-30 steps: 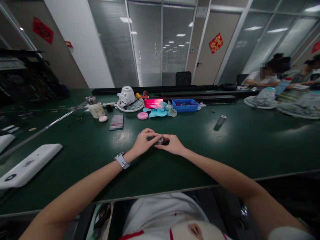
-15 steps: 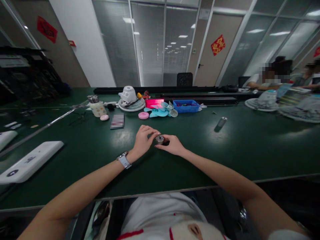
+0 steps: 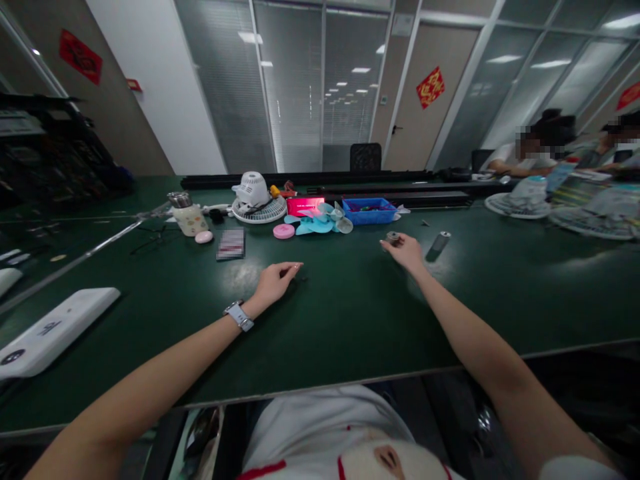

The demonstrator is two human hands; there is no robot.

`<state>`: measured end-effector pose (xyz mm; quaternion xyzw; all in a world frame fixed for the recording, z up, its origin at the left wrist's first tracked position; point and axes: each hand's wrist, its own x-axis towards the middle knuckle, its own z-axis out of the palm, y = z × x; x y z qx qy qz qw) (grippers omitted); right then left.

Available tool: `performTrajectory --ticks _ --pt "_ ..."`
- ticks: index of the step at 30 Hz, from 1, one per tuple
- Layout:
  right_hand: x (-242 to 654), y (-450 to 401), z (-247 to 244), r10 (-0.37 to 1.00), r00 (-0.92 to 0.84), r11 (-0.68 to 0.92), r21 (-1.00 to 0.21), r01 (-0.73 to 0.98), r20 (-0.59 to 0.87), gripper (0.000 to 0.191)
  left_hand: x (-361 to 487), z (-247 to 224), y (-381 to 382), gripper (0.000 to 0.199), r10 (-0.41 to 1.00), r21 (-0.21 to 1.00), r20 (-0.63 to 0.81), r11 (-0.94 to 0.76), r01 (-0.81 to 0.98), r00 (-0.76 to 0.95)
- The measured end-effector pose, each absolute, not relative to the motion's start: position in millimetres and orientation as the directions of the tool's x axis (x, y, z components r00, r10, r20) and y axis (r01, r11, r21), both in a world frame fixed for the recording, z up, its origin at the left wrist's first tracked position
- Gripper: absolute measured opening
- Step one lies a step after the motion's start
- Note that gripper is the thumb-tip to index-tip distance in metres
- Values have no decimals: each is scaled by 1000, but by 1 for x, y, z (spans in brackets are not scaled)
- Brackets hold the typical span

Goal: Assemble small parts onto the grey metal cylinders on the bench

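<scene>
Metal and plastic shared a smooth green tabletop point(image 3: 345, 333) with a soft sheen.
A small round part point(image 3: 393, 237) looked like dull grey metal; a nearby cylinder point(image 3: 442, 240) appeared metallic and shinier. The white fan housing point(image 3: 253, 189) and blue tray point(image 3: 369, 212) looked plastic, the person's shirt point(image 3: 325, 417) matt cloth.

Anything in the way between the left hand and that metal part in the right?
Nothing visible: green tabletop lies between the left hand and the small round metal part. The silver cylinder stands beyond the right hand, off that line.
</scene>
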<state>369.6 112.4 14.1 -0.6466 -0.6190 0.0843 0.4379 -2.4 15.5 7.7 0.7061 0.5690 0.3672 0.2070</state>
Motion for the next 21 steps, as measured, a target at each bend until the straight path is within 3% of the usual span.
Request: performTrajectory --ticks 4,7,9,11,13,15,17,21 --pt "413 124 11 875 382 -142 -597 789 297 39 -4 5 17 41 943 788 329 -241 567 -56" --pt "413 120 14 870 422 -200 -601 774 254 47 -5 3 19 37 928 834 343 -230 501 -144" --pt "396 110 19 817 451 -179 -585 791 360 65 -5 1 20 33 919 861 338 -213 463 -205" --pt "363 93 26 756 361 -37 -515 856 546 74 -5 0 20 29 910 873 335 -203 443 -244" --pt "320 70 31 754 70 257 -391 884 653 62 -5 0 21 26 910 877 332 -201 437 -247" --pt "274 47 30 736 -359 606 -323 727 573 49 -4 0 21 25 914 878 329 -204 432 -236" --pt "237 29 23 625 -625 779 -322 538 468 43 -4 0 21 25 915 880 330 -211 426 -230" --pt "209 18 11 566 -739 813 -397 426 364 36 -4 1 19 25 917 874 338 -221 434 -214"
